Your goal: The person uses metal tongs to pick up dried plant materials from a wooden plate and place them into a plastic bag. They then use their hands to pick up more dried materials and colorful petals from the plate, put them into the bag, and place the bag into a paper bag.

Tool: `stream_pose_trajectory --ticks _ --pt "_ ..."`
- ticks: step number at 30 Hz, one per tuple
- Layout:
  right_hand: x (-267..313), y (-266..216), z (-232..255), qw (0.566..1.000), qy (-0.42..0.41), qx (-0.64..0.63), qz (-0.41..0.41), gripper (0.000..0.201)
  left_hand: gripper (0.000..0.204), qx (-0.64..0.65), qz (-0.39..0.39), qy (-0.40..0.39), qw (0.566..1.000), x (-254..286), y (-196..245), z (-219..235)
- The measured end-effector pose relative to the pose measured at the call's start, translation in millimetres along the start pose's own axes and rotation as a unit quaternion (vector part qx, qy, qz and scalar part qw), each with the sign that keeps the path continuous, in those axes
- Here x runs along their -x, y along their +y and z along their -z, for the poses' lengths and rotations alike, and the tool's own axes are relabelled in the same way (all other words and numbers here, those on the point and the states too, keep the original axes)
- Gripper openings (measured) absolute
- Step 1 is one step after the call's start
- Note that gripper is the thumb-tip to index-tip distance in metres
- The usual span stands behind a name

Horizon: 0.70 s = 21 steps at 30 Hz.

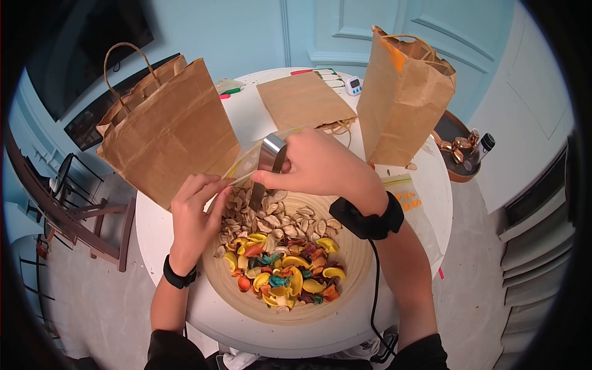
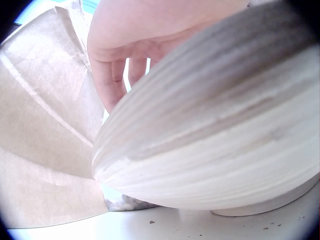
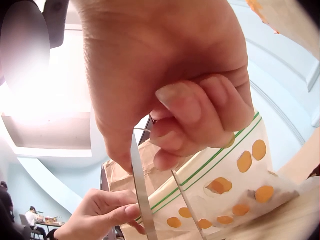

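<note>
In the head view, my left hand (image 1: 198,206) pinches the edge of a clear zip bag (image 1: 248,163); the right wrist view shows orange dots on this bag (image 3: 241,210). Metal tongs (image 1: 272,153) are gripped in my right hand (image 1: 324,165), above the bowl's far edge, their strips pointing down beside the bag. Whether a strip is inside the bag, I cannot tell. Pale dried pieces (image 1: 290,223) fill the back of the round wooden bowl (image 1: 237,303); yellow, orange and teal pieces (image 1: 296,280) lie in front. The bowl's side (image 2: 215,125) hides my left fingertips in the left wrist view.
A brown paper bag (image 1: 176,132) stands at left, another (image 1: 401,98) at right. A flat paper bag (image 1: 306,100) lies behind the bowl, near a small white timer (image 1: 354,86). Another clear bag with orange dots (image 1: 408,200) lies right. A round tray (image 1: 453,148) is beyond the table (image 1: 157,240).
</note>
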State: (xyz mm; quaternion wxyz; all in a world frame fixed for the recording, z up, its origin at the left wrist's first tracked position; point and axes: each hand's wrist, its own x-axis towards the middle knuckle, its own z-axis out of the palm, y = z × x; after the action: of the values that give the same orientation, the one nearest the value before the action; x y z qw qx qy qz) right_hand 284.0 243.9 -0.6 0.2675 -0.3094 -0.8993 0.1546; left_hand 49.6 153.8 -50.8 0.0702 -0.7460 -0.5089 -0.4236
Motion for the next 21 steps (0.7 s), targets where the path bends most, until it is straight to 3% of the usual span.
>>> stream_pose_trajectory --ticks 9,12,15,21 --pt "-0.7 -3.6 -8.9 0.999 0.013 0.032 0.025 0.076 0.014 0.002 -0.002 -0.001 1.000 0.3 -1.0 0.2" --pt "-2.6 -12.6 -5.4 0.999 -0.034 0.002 -0.038 0.059 0.014 0.002 -0.003 -0.002 1.000 0.2 -0.1 0.6" --pt "-4.2 -13.3 -4.9 0.997 -0.057 -0.009 -0.053 0.055 0.014 0.004 0.000 -0.003 1.000 0.1 0.0 -0.1" --pt "-4.2 -10.2 -1.8 0.996 -0.063 -0.064 -0.028 0.048 0.014 0.001 0.003 -0.021 1.000 0.4 0.8 1.9"
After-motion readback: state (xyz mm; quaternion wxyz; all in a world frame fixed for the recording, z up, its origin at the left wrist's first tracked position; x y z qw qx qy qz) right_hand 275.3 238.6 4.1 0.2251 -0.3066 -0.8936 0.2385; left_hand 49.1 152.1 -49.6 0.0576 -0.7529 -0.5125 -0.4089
